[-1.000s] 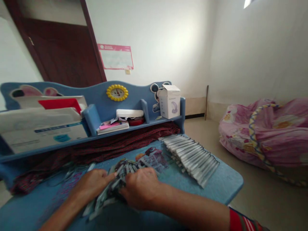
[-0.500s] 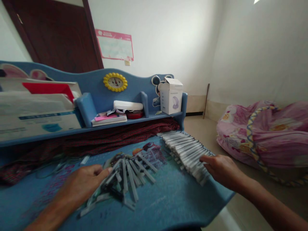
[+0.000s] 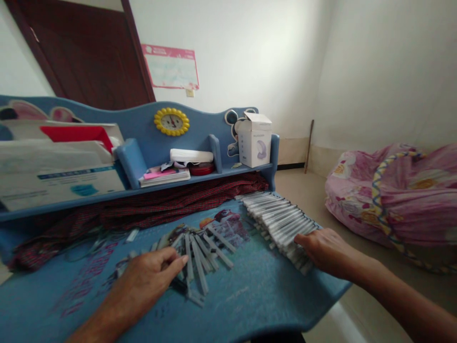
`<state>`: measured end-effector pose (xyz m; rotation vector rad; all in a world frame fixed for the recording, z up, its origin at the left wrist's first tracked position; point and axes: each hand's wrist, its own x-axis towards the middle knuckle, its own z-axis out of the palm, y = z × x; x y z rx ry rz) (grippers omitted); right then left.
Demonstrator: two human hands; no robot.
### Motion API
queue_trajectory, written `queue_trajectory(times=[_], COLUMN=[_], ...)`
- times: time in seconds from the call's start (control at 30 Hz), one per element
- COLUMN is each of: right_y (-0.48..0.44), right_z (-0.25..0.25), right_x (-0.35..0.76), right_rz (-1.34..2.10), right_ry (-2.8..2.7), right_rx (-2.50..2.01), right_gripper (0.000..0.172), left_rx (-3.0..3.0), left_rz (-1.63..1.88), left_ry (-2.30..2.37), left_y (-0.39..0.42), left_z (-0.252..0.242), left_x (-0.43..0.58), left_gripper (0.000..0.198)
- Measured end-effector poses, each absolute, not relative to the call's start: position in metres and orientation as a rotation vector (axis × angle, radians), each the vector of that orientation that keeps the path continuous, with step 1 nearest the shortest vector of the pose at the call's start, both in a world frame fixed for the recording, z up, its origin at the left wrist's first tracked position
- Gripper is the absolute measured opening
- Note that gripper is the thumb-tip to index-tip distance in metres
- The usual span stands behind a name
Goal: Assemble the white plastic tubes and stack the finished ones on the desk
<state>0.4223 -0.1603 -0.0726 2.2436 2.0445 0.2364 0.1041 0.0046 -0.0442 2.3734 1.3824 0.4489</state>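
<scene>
On the right of the desk lies a neat row of white, pen-like sticks [image 3: 274, 216] with dark ends, stacked in layers. My right hand [image 3: 321, 250] is closed at the near end of this row, thumb and finger pinched over the sticks; what is between them cannot be made out. A loose, fanned pile of translucent flat strips [image 3: 200, 259] lies mid-desk. Over its left part is my left hand [image 3: 152, 274], fingers curled and thumb reaching towards the strips. It covers part of the pile, and its own grasp is hidden.
The blue desk [image 3: 250, 295] has a shelf holding a white box [image 3: 255, 143], papers [image 3: 166, 176] and a cardboard carton [image 3: 82, 188]. A dark checked cloth [image 3: 143, 209] lies under the shelf. At right, a pink floral bundle [image 3: 353, 195] stands beside a patterned hoop [image 3: 378, 190].
My left hand has moved right and slightly nearer over the strips, covering more of the pile. My right hand stays at the near end of the row, almost unmoved. The view has shifted slightly.
</scene>
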Motion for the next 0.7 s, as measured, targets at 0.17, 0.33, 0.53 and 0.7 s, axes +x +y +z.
queue_trajectory(times=[0.17,0.33,0.53,0.7], right_y=[-0.158,-0.158,-0.154,-0.147], right_z=[-0.076,-0.074,-0.064,-0.06], right_x=[0.427,0.424,0.382,0.334], right_rz=[0.29,0.385,0.488,0.624], right_ry=[2.099,2.15,2.415,2.626], right_rx=[2.175,2.153,2.117,1.951], right_gripper=[0.024,0.019,0.016,0.016], left_rx=[2.434,2.424,2.367,2.25], left_rz=[0.361,0.411,0.35,0.192], left_ry=[1.351,1.319,1.137,0.956], left_y=[0.002,0.002,-0.015,-0.036], left_z=[-0.044,-0.052,-0.05,-0.044], left_x=[0.103,0.1,0.106,0.114], left_gripper=[0.037,0.037,0.036,0.036])
